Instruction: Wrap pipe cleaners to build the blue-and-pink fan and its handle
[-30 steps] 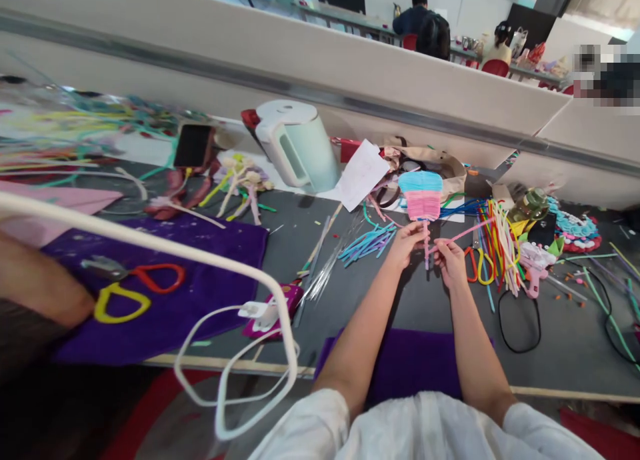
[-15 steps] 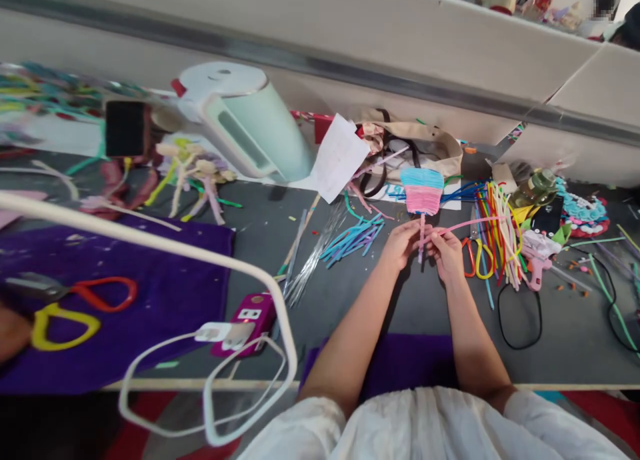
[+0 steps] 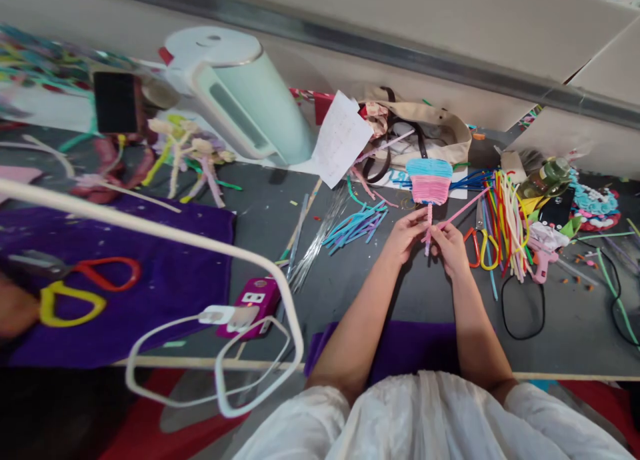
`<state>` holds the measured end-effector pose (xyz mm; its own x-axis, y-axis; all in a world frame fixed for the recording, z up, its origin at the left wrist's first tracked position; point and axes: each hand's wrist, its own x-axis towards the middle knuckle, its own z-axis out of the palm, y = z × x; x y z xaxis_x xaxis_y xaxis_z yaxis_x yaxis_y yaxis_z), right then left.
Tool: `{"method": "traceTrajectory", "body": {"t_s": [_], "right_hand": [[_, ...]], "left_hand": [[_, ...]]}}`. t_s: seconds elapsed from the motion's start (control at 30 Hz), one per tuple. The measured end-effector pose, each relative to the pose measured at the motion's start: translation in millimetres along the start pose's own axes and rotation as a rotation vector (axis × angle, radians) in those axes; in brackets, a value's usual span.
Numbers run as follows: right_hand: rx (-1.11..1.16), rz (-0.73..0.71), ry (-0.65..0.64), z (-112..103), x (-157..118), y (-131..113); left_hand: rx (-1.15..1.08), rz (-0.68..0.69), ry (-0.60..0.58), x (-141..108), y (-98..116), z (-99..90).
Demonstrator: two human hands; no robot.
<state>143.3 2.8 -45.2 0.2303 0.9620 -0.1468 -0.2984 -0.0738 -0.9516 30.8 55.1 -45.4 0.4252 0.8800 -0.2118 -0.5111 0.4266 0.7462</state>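
Observation:
My left hand [image 3: 406, 237] pinches the stem of a pipe-cleaner flower [image 3: 430, 180], closed around it just below the head. The head has a light blue band over a pink one and stands upright, away from me. Pink covers the upper stem, and a lilac tip shows below my fingers. My right hand [image 3: 451, 248] is closed at the stem on a pink pipe cleaner [image 3: 465, 208], whose free length slants up to the right. Where it meets the stem is partly hidden by my fingers.
Blue and purple pipe-cleaner pieces [image 3: 355, 227] lie left of my hands. To the right are scissors [image 3: 489, 250], a multicoloured pipe-cleaner bundle [image 3: 507, 220] and a pink glue gun [image 3: 543, 257]. A kettle [image 3: 280, 100], a power strip [image 3: 255, 300] and a white cable [image 3: 200, 237] occupy the left side.
The free length of the pink pipe cleaner has swung from nearly level to a steeper upward slant. Both hands stay at the stem. The whole view has shifted slightly.

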Motion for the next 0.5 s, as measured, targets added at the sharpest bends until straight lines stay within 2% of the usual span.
{"method": "traceTrajectory", "body": {"t_s": [0.1, 0.2, 0.27, 0.37, 0.5], "right_hand": [[-0.01, -0.03, 0.001, 1, -1, -3], [-0.017, -0.057, 0.064, 1, -2, -6], [-0.033, -0.076, 0.104, 2, -2, -8], [-0.081, -0.109, 0.114, 0, -3, -10], [-0.159, -0.072, 0.071, -10, -7, -14]], "left_hand": [[0.039, -0.052, 0.02, -5, 2, 0.1], [0.134, -0.163, 0.036, -17, 2, -2.0], [0.15, -0.254, 0.004, -25, -1, -3.2], [0.053, -0.393, -0.073, -32, -4, -3.6], [-0.047, -0.439, -0.087, -33, -3, -3.5]]}}
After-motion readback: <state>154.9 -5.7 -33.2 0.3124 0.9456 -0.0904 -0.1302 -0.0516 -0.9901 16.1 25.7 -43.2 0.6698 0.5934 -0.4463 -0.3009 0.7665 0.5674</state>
